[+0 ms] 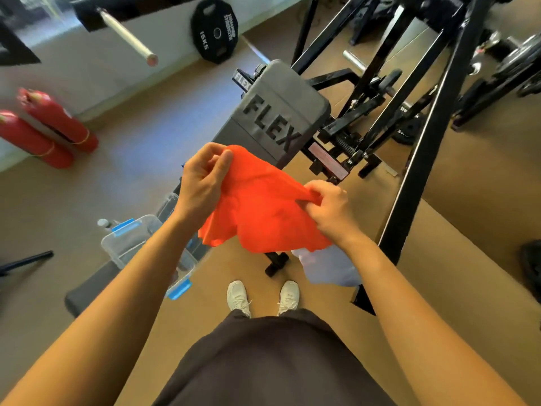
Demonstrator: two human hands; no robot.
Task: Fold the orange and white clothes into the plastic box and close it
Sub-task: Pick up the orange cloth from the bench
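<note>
An orange garment [260,209] hangs in the air in front of me, held up by both hands. My left hand [202,183] pinches its upper left edge; my right hand [330,209] grips its right edge. Below my left forearm a clear plastic box [126,241] with blue clips stands open on a dark bench, partly hidden by the arm. A pale white cloth [328,268] lies under my right forearm, partly hidden by the orange garment.
A grey padded bench marked FLEX [278,112] rises ahead, with a black steel machine frame [424,142] to the right. Two red fire extinguishers [44,133] lie at left. A 15 kg weight plate [215,30] leans on the wall. My white shoes [263,297] stand on the tan floor.
</note>
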